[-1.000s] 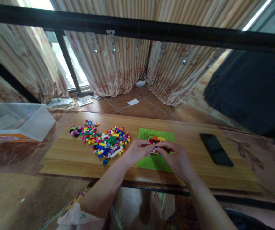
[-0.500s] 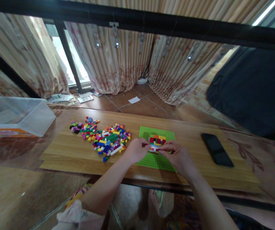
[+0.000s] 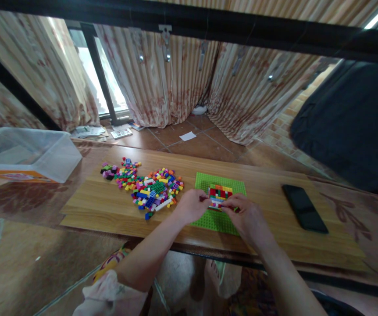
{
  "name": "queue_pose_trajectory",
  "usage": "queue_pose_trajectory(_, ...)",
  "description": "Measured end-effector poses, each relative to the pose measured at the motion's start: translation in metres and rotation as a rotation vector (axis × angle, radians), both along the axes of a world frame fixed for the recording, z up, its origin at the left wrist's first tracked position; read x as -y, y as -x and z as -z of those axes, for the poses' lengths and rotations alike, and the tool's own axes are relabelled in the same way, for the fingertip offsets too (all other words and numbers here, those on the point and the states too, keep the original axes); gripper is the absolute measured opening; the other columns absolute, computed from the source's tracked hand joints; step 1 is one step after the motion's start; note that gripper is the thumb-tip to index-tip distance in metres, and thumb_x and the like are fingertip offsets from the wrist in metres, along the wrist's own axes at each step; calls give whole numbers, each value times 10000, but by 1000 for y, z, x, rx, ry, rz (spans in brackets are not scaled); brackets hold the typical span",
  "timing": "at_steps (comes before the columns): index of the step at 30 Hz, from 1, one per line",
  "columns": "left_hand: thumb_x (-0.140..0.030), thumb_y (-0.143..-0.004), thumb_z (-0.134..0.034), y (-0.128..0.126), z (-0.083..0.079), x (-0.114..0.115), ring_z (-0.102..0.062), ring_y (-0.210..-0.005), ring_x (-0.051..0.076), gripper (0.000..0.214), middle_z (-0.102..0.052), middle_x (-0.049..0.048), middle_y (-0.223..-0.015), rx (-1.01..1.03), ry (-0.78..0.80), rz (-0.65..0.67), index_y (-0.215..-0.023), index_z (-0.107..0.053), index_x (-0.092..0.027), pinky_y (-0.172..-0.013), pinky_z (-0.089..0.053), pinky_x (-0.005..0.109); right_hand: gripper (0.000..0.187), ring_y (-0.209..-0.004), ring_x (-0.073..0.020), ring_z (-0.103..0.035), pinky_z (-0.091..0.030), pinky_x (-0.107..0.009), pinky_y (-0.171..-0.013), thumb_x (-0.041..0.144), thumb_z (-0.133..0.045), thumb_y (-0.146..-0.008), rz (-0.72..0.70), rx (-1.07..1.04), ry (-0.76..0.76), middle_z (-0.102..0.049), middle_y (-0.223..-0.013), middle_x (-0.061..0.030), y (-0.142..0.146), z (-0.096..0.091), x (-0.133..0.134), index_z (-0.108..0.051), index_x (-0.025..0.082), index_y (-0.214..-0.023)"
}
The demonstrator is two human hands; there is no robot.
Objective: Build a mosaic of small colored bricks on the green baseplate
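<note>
A block of multicoloured toy bricks [image 3: 221,193], with red, yellow, white and blue showing, sits on a green studded baseplate [image 3: 220,226]. My left hand [image 3: 194,205] is closed at the block's left side, its thumb and fingertips pressed to that edge. At the lower right of the block, my right hand [image 3: 246,215] has thumb and forefinger pinched against the bricks. Whether a separate small brick lies between those fingers is too small to tell. Left of the baseplate spreads a pile of loose toy bricks [image 3: 158,188] in many colours.
The wooden board [image 3: 103,215] carries everything here, with a black smartphone [image 3: 304,208] at its right. A clear plastic bin [image 3: 44,151] with an orange label stands at the far left. Behind are striped curtains [image 3: 182,87] and a white paper [image 3: 188,136] on the tiled floor.
The whole view has shifted slightly, so things appear a little further right. Both hands stay at the brick block, with almost no change in their grip.
</note>
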State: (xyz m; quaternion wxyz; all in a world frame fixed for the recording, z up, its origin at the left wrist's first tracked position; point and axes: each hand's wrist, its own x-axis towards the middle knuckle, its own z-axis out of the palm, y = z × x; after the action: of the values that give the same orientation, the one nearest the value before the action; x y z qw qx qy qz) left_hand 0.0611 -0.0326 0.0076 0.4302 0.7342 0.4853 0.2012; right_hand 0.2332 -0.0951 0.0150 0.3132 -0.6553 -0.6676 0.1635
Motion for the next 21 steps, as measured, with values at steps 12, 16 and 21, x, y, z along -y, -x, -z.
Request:
queue_pose_trajectory(12, -278, -801, -517, 0, -4, 1, -539, -615, 134, 249, -659, 21, -657, -45, -23, 14, -771, -728, -149, -552, -348, 232, 131, -686, -163, -586, -430, -293, -643, 252, -589, -756, 36, -42, 8, -639, -773, -32, 0, 5, -2, -692, 211, -686)
queue_pose_trajectory(16, -278, -804, -520, 0, -4, 2, -538, -611, 134, 249, -656, 24, -655, -49, -20, 2, -774, -730, -146, -554, -349, 233, 131, -692, -162, -588, -431, -292, -648, 243, -595, -747, 39, -30, 18, -642, -774, -31, -2, 6, -3, -700, 218, -673)
queue_pose_trajectory(21, -292, -805, -522, 0, -2, 2, -516, -595, 127, 254, -638, 16, -640, -41, -13, -11, -775, -728, -146, -535, -329, 227, 124, -668, -150, -574, -428, -282, -639, 210, -606, -726, 70, -11, 14, -626, -747, -26, 0, 5, -5, -704, 210, -650)
